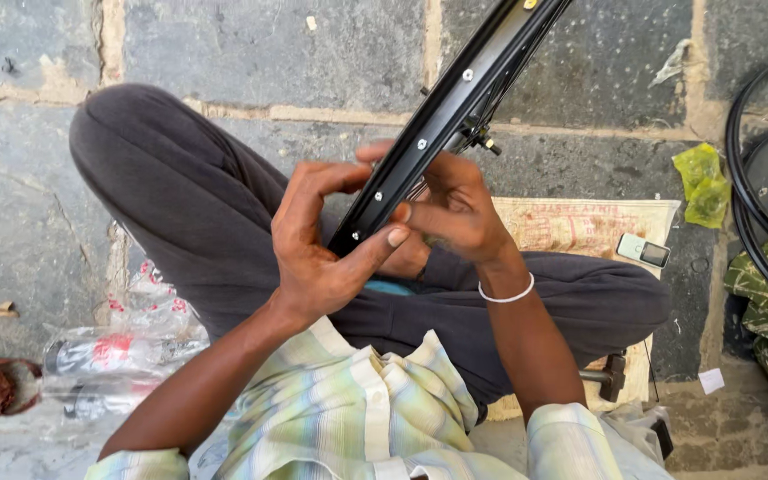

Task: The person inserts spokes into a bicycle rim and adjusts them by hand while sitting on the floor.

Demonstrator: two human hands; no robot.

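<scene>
Both hands grip a black bicycle rim (455, 98): left hand (322, 249) fingers curl around its lower end, right hand (455, 209) fingers pinch beside it.

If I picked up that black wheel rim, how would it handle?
The black wheel rim looks like rigid metal, so probably stiff. It's a thin hollow hoop, likely light for its size. Being round, it may roll if released; the left hand and right hand steady it.

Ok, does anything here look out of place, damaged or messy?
Only litter: crushed clear plastic bottles lie on the stone floor and a crumpled green wrapper beyond the knee. The black wheel rim in both hands looks undamaged.
</scene>
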